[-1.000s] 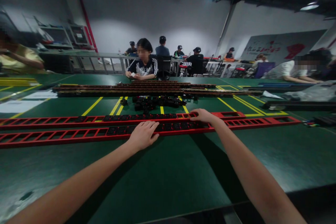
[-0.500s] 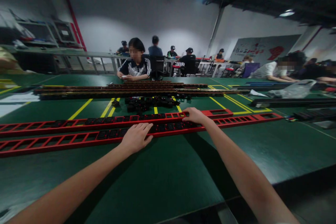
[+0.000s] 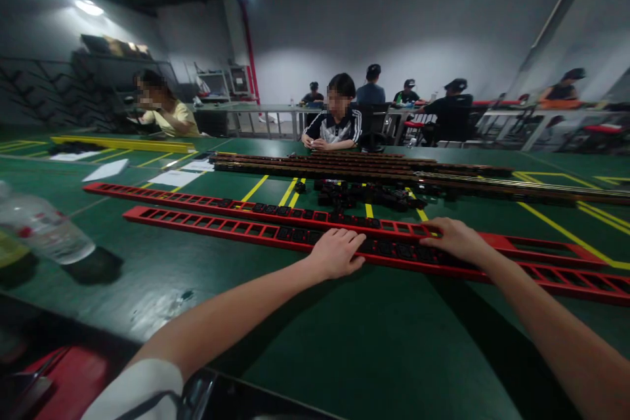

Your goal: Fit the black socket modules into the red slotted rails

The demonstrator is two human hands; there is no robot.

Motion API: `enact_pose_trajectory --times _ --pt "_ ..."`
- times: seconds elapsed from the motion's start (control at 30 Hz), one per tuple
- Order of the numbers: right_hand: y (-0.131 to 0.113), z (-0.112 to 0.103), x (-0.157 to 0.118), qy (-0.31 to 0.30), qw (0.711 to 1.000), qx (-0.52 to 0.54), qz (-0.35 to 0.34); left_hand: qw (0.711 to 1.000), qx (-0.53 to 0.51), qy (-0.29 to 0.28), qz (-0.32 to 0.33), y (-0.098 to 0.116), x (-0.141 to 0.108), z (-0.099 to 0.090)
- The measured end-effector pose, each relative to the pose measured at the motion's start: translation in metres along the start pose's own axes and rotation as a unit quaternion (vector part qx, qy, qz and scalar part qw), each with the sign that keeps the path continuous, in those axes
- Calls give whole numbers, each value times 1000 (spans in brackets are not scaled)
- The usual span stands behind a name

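Two long red slotted rails [image 3: 172, 220] lie side by side on the green table, black socket-like modules [image 3: 403, 251] filling part of their slots. My left hand [image 3: 337, 253] rests over the near rail, fingers across its top and thumb at the front edge, closed around it. Further right, my right hand [image 3: 457, 241] bends its fingers down at the modules between the near rail and the far red rail [image 3: 394, 226]. Whatever lies under those fingertips is hidden by the hand.
Behind the rails lie loose black parts [image 3: 364, 194] and a stack of long dark bars [image 3: 335, 164]. A clear bottle [image 3: 46, 230] stands at left, with papers [image 3: 174, 177] beyond it. Across the table sits a person [image 3: 337, 121]; another person [image 3: 172, 115] is at far left.
My view has turned left, bringing the bottle, the papers and the rails' left ends into sight. Both hands stay at about the same places on the rails.
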State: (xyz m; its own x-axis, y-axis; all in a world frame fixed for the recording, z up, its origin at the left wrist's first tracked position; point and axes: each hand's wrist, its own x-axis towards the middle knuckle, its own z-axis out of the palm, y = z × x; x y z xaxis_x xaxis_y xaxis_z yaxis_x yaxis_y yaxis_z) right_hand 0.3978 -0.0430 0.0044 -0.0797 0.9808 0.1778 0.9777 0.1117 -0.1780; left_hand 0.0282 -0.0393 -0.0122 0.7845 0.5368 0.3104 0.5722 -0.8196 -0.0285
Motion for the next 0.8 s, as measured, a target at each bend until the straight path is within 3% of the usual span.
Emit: enact_pose_trajectory --times 0.3,0.8 --pt "-15 2 -2 -18 996 85 28 1000 14 0 2 1 -1 2" --pt "-20 4 2 -25 997 62 37 998 41 -8 -45 2 -5 -1"
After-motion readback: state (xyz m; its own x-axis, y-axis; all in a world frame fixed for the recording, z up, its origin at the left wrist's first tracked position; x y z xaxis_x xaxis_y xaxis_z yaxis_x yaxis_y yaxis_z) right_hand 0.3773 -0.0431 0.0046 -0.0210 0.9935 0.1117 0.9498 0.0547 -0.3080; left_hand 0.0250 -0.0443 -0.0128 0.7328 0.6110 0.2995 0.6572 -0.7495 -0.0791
